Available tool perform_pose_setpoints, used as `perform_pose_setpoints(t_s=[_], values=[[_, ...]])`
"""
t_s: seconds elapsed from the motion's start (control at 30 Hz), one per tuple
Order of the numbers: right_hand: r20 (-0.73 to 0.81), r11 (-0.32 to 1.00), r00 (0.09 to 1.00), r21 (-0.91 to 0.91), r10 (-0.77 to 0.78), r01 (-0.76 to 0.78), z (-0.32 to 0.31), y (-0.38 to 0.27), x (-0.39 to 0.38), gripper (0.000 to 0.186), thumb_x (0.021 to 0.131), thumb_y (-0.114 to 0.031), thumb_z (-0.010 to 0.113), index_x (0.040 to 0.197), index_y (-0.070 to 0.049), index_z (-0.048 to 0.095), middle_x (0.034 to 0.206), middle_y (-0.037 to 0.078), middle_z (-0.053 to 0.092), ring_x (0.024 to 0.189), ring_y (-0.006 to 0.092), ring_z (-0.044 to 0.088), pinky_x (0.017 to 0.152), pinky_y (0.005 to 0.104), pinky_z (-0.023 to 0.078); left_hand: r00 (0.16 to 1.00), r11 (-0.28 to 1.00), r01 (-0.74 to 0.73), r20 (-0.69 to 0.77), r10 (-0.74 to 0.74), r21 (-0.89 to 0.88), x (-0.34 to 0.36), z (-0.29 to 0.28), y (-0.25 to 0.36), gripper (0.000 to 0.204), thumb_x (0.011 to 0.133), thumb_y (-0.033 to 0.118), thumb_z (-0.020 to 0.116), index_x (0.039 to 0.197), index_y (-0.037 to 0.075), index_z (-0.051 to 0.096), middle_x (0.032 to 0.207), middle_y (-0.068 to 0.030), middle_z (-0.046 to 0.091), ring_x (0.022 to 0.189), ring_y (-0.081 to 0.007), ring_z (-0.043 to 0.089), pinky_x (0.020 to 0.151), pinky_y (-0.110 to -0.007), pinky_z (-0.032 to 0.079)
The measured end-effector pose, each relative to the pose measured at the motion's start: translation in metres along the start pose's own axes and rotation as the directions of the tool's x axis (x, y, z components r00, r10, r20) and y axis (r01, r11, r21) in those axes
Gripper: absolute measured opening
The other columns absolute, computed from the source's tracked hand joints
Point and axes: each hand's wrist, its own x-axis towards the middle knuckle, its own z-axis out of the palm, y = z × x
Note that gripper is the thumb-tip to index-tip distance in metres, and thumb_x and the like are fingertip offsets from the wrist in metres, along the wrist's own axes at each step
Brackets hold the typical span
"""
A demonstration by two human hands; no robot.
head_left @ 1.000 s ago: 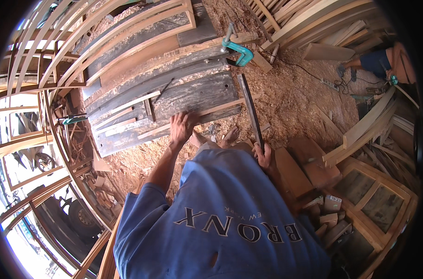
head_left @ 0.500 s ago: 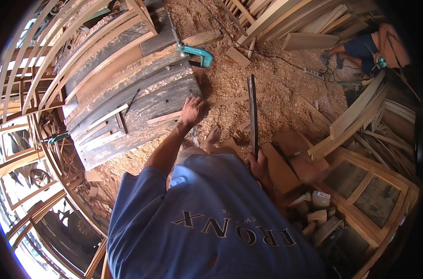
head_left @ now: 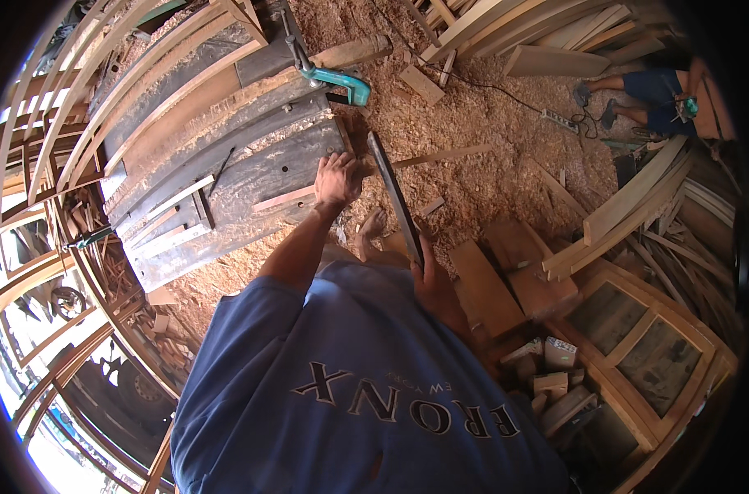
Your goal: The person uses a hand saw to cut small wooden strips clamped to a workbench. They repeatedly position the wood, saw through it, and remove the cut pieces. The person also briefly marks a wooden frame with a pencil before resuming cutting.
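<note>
In the head view, my right hand (head_left: 432, 276) is closed around the near end of a dark bar (head_left: 395, 193), long, slim and straight, greyish along one side. It sits just beyond the end of the grey bench (head_left: 255, 177), its long axis running away from me and slightly left. It crosses in front of a thin, light tan wood strip (head_left: 448, 155); I can't tell whether they touch. My left hand (head_left: 338, 179) grips this strip at the bench's edge, fingers bent over it. The strip runs left to right, rising a little rightward, its right end out over the shavings (head_left: 473, 107). My blue shirt (head_left: 325, 436) carries large, dark, pale-edged lettering, upside down from here, with smaller letters above.
</note>
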Motion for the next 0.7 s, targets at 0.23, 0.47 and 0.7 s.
perform_pose_setpoints(t_s=[0.23, 0.47, 0.7], values=[[0.014, 0.998, 0.998, 0.021, -0.059, 0.059, 0.013, -0.023, 0.020, 0.064, 0.097, -0.007, 0.044, 0.154, -0.002, 0.017, 0.145, 0.033, 0.039, 0.131, 0.0490, 0.043, 0.107, 0.0503, 0.040, 1.000, 0.999, 0.023, -0.014, -0.023, -0.026, 0.002, 0.004, 0.000, 0.018, 0.079, 0.029, 0.064, 0.091, 0.014, 0.064, 0.094, -0.0060, 0.058, 0.095, -0.0266, 0.056, 0.083, -0.041, 0.040], [0.023, 0.998, 0.997, 0.003, 0.069, -0.069, 0.017, -0.049, 0.011, 0.064, 0.097, -0.008, 0.042, 0.155, -0.004, 0.015, 0.142, 0.034, 0.042, 0.127, 0.0509, 0.046, 0.105, 0.0512, 0.041, 1.000, 1.000, 0.006, -0.011, -0.007, -0.028, 0.001, 0.003, -0.001, 0.015, 0.078, 0.027, 0.064, 0.087, 0.015, 0.061, 0.092, -0.0048, 0.058, 0.094, -0.0250, 0.056, 0.082, -0.041, 0.040], [0.066, 0.980, 0.986, -0.137, 0.154, -0.144, 0.009, -0.082, 0.025, 0.062, 0.098, -0.009, 0.039, 0.155, -0.004, 0.013, 0.129, 0.036, 0.051, 0.114, 0.0529, 0.054, 0.096, 0.0546, 0.044, 0.995, 0.999, 0.035, 0.097, -0.035, 0.004, 0.003, 0.001, -0.002, 0.014, 0.085, 0.033, 0.061, 0.090, 0.021, 0.066, 0.094, -0.0009, 0.059, 0.095, -0.0210, 0.055, 0.082, -0.040, 0.038]])
